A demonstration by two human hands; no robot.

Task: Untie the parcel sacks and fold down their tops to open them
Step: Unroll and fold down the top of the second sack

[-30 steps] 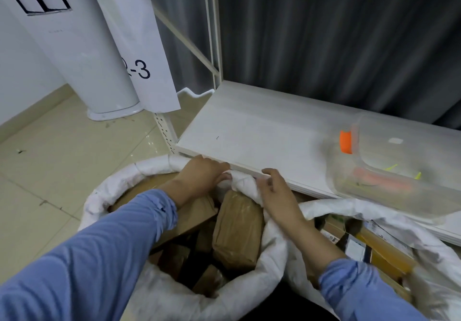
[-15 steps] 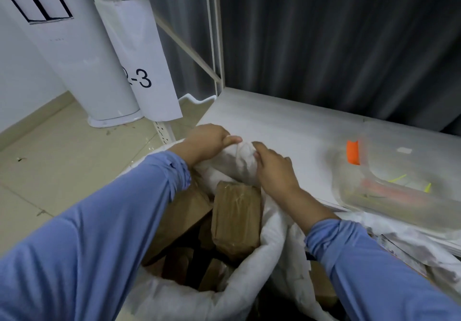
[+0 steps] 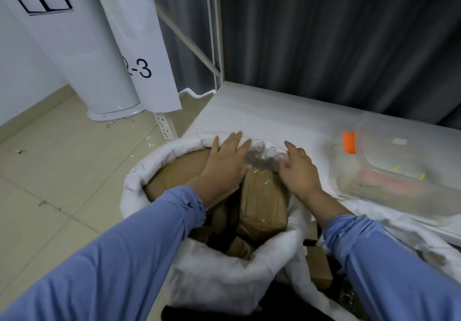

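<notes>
A white woven parcel sack (image 3: 219, 278) stands open in front of me, its top rolled down into a thick rim. Brown taped parcels (image 3: 264, 203) fill it. My left hand (image 3: 225, 160) lies flat with straight fingers on the far rim, pressing the fabric down. My right hand (image 3: 298, 168) rests with bent fingers on the bunched fabric of the same far rim, just to the right. A second white sack (image 3: 411, 236) lies to the right, partly under my right sleeve, with a brown box (image 3: 319, 266) showing in it.
A white shelf board (image 3: 269, 118) runs behind the sacks. A clear plastic bag (image 3: 399, 176) with an orange piece (image 3: 349, 141) lies on it at right. A shelf post (image 3: 164, 126), a hanging paper sign (image 3: 142, 54) and a white cylinder (image 3: 82, 54) stand left on tiled floor.
Both hands let go of the raised bunch of sack fabric and pushed it down onto the far rim. My left hand went from gripping to lying flat.
</notes>
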